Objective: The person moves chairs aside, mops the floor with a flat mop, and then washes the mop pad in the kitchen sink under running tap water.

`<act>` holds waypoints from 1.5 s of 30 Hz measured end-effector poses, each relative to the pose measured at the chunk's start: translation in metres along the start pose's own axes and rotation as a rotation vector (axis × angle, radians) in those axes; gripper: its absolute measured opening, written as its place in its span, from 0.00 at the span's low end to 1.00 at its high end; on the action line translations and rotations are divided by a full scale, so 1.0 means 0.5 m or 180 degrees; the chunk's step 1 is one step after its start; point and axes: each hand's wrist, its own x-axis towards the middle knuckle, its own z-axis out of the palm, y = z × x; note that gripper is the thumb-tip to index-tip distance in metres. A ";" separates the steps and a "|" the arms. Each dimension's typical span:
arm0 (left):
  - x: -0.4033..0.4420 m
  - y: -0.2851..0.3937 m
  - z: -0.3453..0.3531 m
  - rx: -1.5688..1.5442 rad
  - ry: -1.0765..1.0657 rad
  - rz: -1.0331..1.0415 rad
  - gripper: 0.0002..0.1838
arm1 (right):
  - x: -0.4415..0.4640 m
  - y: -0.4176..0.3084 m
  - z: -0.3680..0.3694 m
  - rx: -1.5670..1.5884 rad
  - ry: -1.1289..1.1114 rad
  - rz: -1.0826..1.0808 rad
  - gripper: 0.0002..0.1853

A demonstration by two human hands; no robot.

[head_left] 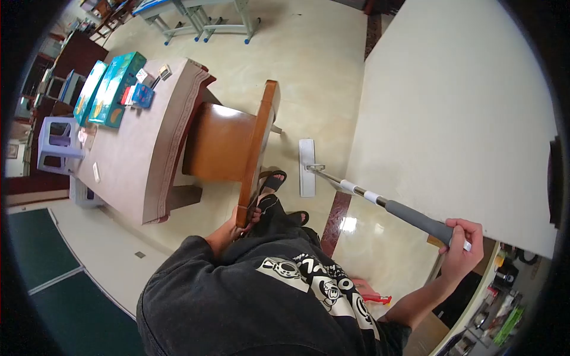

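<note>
Blk T-shirt (pixel 202 291) w/ white lettering (pixel 323 274), not clearly legible.

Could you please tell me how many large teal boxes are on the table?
2: the first teal box is beside the small blue box; the second teal box is immediately to its left. Smaller items behind them might be hidden.

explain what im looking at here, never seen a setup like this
There is no machine: a person works bare-handed, and this single picture comes from a camera on their head, looking down past their black printed shirt. The right hand holds the grey grip of a long-handled flat mop; its white rectangular head rests on the shiny cream floor. The left hand grasps the back of a brown wooden chair. Teal boxes sit on the cloth-covered table.
</note>
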 end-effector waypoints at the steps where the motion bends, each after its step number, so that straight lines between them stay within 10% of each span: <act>1: -0.009 0.007 0.053 0.0086 0.0058 0.0136 0.20 | 0.003 0.000 0.003 0.0014 -0.0032 -0.0010 0.05; 16: 0.058 0.139 0.295 0.0570 0.0859 0.0133 0.17 | -0.023 -0.016 0.002 -0.0032 0.0193 0.0125 0.05; 17: 0.028 0.154 0.315 0.1668 0.0340 0.0116 0.17 | -0.033 -0.017 -0.003 -0.0029 0.0123 0.0082 0.05; 19: -0.011 0.171 0.386 0.3648 0.1920 0.1088 0.23 | -0.053 -0.018 -0.012 -0.0087 0.0077 0.0002 0.05; 20: 0.115 0.305 0.230 0.4662 0.1575 0.2500 0.31 | -0.063 -0.019 -0.013 -0.0086 0.0128 0.0013 0.05; 22: -0.084 0.192 0.601 0.3514 0.1334 0.1301 0.45 | -0.086 -0.021 -0.015 -0.0030 0.0135 -0.0045 0.05; 25: -0.099 0.111 0.726 0.5614 0.1076 0.3058 0.53 | -0.114 -0.009 -0.031 0.0084 0.0095 -0.0024 0.05; 45: -0.198 -0.200 0.500 0.4406 0.0651 0.3886 0.50 | -0.120 0.052 -0.084 0.0133 -0.0137 -0.0575 0.02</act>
